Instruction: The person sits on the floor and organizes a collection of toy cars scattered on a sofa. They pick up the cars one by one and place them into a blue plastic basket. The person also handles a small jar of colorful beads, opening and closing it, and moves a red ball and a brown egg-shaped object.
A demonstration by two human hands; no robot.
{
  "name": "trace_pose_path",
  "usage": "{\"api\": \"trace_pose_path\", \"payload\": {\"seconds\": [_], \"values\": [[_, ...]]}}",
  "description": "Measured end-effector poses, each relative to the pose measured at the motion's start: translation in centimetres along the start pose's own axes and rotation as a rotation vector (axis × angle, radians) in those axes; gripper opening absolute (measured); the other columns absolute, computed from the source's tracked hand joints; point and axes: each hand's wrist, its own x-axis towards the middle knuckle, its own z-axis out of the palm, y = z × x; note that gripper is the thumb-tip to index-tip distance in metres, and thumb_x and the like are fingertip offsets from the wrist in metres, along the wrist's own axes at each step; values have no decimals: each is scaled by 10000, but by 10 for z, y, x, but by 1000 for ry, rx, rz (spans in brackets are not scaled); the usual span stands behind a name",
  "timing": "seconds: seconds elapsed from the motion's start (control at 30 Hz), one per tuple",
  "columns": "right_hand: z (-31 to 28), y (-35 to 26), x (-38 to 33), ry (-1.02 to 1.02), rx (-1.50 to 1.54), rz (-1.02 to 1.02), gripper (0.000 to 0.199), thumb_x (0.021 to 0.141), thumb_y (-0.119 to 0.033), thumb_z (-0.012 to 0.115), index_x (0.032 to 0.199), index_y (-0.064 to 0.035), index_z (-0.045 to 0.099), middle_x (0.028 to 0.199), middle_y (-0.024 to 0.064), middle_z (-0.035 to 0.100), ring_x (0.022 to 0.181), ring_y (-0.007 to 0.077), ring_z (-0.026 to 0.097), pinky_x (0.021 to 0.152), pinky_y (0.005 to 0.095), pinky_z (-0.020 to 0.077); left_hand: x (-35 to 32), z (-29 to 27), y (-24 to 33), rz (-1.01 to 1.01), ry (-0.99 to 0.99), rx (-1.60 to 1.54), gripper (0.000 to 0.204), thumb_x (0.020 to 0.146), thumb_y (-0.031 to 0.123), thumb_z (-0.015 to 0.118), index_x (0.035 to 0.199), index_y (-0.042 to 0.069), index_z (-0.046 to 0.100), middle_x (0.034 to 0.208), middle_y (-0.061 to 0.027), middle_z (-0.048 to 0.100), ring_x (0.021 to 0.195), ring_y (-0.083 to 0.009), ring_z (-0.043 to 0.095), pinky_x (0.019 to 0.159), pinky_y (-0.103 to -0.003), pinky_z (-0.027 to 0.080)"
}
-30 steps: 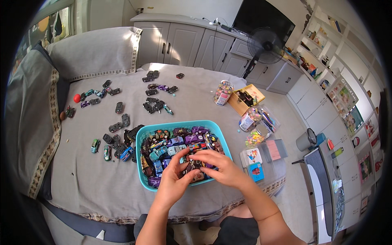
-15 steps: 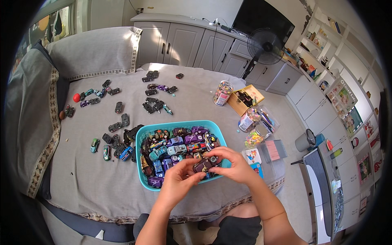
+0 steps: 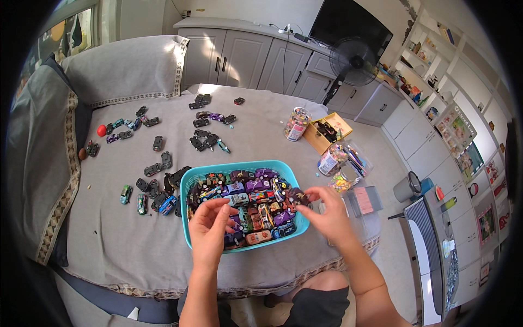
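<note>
A turquoise plastic basket (image 3: 188,240) packed with small toy cars in rows sits on the cloth in front of me. In my right hand (image 3: 329,215), over the basket's right rim, a dark toy car (image 3: 299,197) is pinched between thumb and fingers. My left hand (image 3: 211,229) hovers above the basket's left part, fingers apart and nothing in them, hiding some cars below. Between the hands lie a silver-blue car (image 3: 238,199), an orange car (image 3: 258,237) and a blue car (image 3: 283,230).
Dark toy cars (image 3: 157,143) lie scattered left of and beyond the basket, near a red ball (image 3: 102,130). To the right stand jars of colourful bits (image 3: 298,124), a yellow box (image 3: 341,125) and a clear container (image 3: 366,200). A black fan (image 3: 354,61) stands behind.
My hands have moved apart. The dark car, earlier between both hands, has gone right in my right hand, while my left has let go and shifted left.
</note>
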Motion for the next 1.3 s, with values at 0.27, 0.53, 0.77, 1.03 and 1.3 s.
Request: {"api": "trace_pose_path", "payload": {"seconds": [0.27, 0.53, 0.77, 1.03, 1.3], "values": [[40, -8, -18, -76, -244, -12, 336, 729, -253, 788, 919, -83, 568, 794, 40, 606, 819, 254, 572, 757, 403, 400, -2, 1, 0, -19, -12, 47, 165, 930, 126, 645, 1061, 26, 638, 891, -54, 696, 708, -65, 599, 592, -200, 480], [42, -12, -14, -91, -349, -9, 336, 730, -296, 792, 872, -103, 556, 747, 28, 586, 767, 240, 554, 722, 391, 374, -2, 2, 1, -41, -18, 57, 160, 927, 125, 646, 1059, 36, 642, 892, -47, 696, 717, -66, 603, 602, -200, 482], [46, -1, -15, -48, -345, -62, 280, 759, -252, 774, 861, -101, 562, 711, 5, 574, 721, 221, 560, 703, 389, 372, -2, 1, 1, -36, -22, 64, 162, 926, 127, 647, 1060, 36, 643, 889, -47, 697, 724, -66, 601, 605, -201, 479], [45, -1, -9, -45, -291, -79, 236, 755, -191, 765, 832, -98, 561, 681, 4, 567, 696, 227, 566, 705, 391, 377, -3, 1, 2, -25, -11, 67, 162, 926, 130, 649, 1058, 34, 643, 887, -43, 696, 720, -62, 598, 601, -197, 475], [38, -14, 9, -21, -9, 31, 180, 775, -161, 760, 821, -69, 613, 684, 39, 585, 672, 217, 576, 633, 370, 444, -2, -5, 6, 17, 40, 58, 151, 942, 123, 627, 1066, 39, 643, 860, -24, 687, 695, -49, 591, 602, -186, 469]]}}
